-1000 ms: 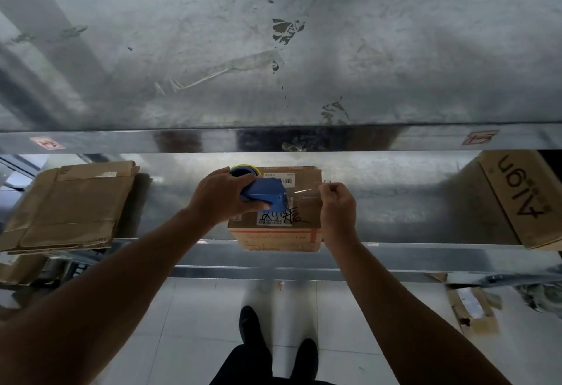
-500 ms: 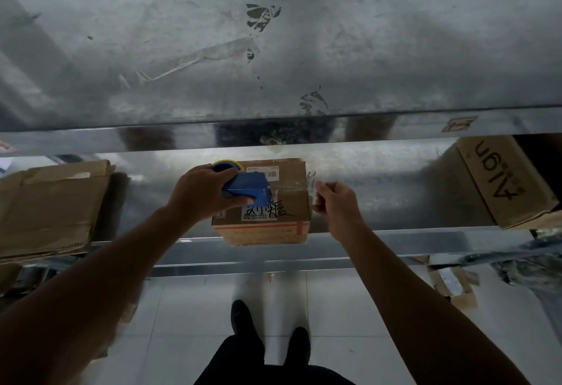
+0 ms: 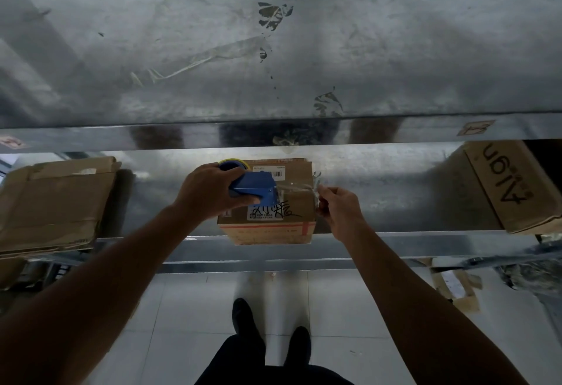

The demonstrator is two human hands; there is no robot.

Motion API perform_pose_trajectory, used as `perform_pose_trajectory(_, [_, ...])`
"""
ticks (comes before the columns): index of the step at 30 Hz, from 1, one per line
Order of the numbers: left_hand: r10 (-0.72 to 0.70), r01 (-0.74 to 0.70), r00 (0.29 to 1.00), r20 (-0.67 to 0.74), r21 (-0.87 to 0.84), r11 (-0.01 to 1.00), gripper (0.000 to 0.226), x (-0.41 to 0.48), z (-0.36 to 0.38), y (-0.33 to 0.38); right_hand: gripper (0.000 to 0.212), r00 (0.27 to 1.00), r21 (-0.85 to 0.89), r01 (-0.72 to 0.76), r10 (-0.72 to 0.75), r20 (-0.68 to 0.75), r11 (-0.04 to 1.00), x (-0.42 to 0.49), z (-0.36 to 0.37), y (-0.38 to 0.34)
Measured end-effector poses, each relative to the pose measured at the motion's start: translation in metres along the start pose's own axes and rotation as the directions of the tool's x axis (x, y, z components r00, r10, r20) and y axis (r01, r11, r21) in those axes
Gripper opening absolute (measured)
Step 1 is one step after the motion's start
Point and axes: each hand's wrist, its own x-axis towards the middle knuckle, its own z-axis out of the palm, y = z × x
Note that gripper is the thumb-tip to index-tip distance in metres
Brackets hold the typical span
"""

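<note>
A small cardboard box (image 3: 296, 202) with a white label and black handwriting sits near the front edge of a metal shelf (image 3: 380, 190). My left hand (image 3: 206, 191) grips a blue tape dispenser (image 3: 255, 190) over the box's top left. A strip of clear tape (image 3: 296, 185) runs from the dispenser across the box top to its right edge. My right hand (image 3: 339, 211) pinches the free end of the tape just past the box's right side.
Flattened cardboard (image 3: 54, 202) lies on the shelf at the left. A large brown carton (image 3: 511, 184) with black lettering stands at the right. An upper metal shelf (image 3: 273, 50) fills the top. Below are a tiled floor, my shoes (image 3: 243, 317) and cardboard scraps (image 3: 459, 287).
The tape strip has been drawn out across the box top. My right hand has shifted right, past the box's edge, with the tape end. The camera view has drifted slightly.
</note>
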Motion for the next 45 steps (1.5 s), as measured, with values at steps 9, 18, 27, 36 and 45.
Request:
perform_pose_trajectory(9, [0.022,-0.022,1.0,-0.001,0.019,1.0,0.063,0.001,0.002,0.0,0.03,0.994,-0.289,0.096,-0.104,-0.013,0.953,-0.009,0.013,0.005])
perform_pose_trajectory(18, [0.049,-0.048,0.998,-0.037,0.031,0.998,0.064,-0.001,-0.001,0.002,0.045,0.821,-0.627,0.444,-0.571,-0.001,0.64,-0.016,0.003,0.011])
perform_pose_trajectory(27, [0.061,-0.058,0.996,-0.064,0.05,0.997,0.064,-0.001,0.0,0.003,0.067,0.596,-0.691,0.717,-0.434,0.675,-0.091,-0.002,0.018,0.023])
perform_pose_trajectory(36, [0.08,-0.08,0.997,-0.003,0.072,0.994,0.065,0.004,-0.004,-0.001,0.086,0.628,-0.707,0.685,-0.349,0.695,-0.176,-0.005,0.018,0.016])
perform_pose_trajectory(45, [-0.079,0.067,0.974,0.21,0.066,0.996,0.103,0.013,-0.044,-0.052,0.085,0.635,-0.726,0.652,-0.367,0.68,-0.219,-0.006,0.018,0.016])
